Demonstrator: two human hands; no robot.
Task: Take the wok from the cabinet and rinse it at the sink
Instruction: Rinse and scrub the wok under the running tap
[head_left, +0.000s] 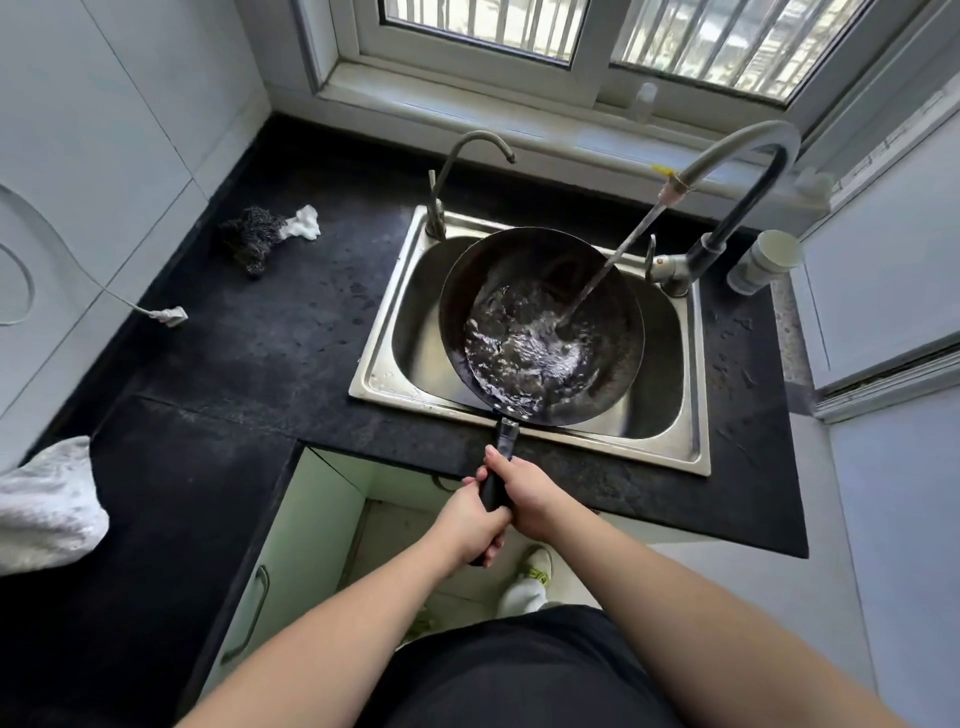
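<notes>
A dark round wok (540, 270) is held over the steel sink (395, 384), its bowl partly filled with churning water. A stream falls into it from the tall curved tap (748, 150) at the back right. Both hands grip the wok's black handle, which sticks out over the counter's front edge. My left hand (475, 522) wraps the handle's lower end. My right hand (524, 491) clasps it just above, touching the left. Below the hands, the cabinet (291, 525) under the counter stands open.
A smaller tap (467, 171) rises at the sink's back left. On the black counter (270, 338) lie a steel scourer with a white scrap (260, 236) and a plug on a cord (169, 314). A white cloth (47, 504) lies at left, a cylinder (763, 262) at right.
</notes>
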